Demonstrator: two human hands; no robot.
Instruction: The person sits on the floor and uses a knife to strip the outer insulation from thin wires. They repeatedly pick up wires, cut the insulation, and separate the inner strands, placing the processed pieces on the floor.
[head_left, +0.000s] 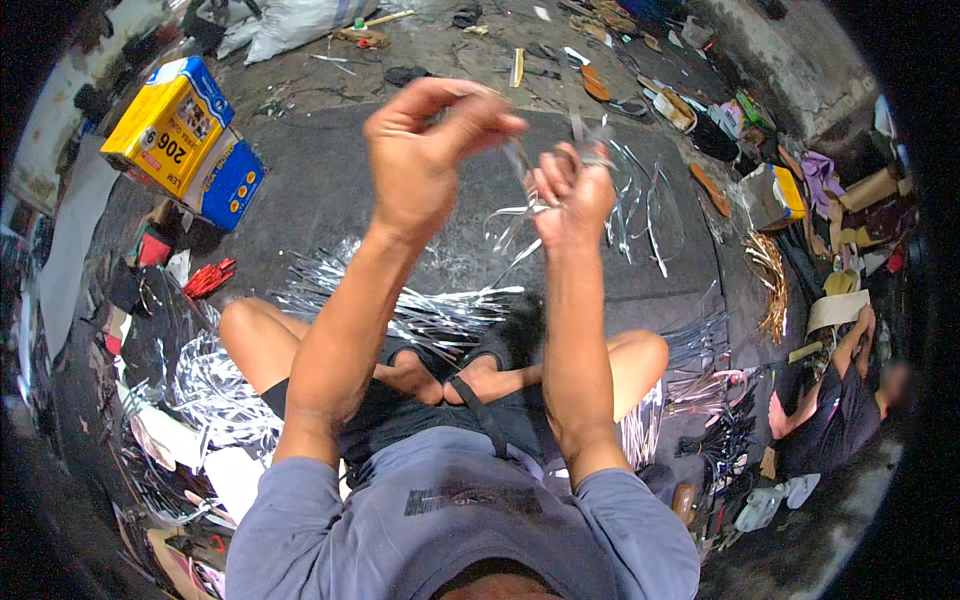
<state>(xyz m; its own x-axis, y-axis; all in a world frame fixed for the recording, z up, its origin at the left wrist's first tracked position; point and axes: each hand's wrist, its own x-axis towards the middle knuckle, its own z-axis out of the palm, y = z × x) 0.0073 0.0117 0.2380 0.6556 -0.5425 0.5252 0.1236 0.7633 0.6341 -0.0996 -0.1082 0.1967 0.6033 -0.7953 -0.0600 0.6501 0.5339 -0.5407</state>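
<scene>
My left hand (425, 150) is raised in front of me, fingers pinched on the end of a thin shiny silver strip (520, 215). Just to its right, my right hand (570, 195) is closed around the same strip, which loops and curls below both hands. I sit cross-legged on a dark floor mat (310, 190). Across my lap and in front of my knees lies a bundle of silver strips (420, 315).
A yellow and blue box (185, 140) stands at the far left. Heaps of silver scraps (215, 390) lie at my left, with red-handled pliers (208, 278) nearby. A golden strip bundle (770, 275) and a small box (770, 195) sit at right. Another person (840, 395) sits at the right edge.
</scene>
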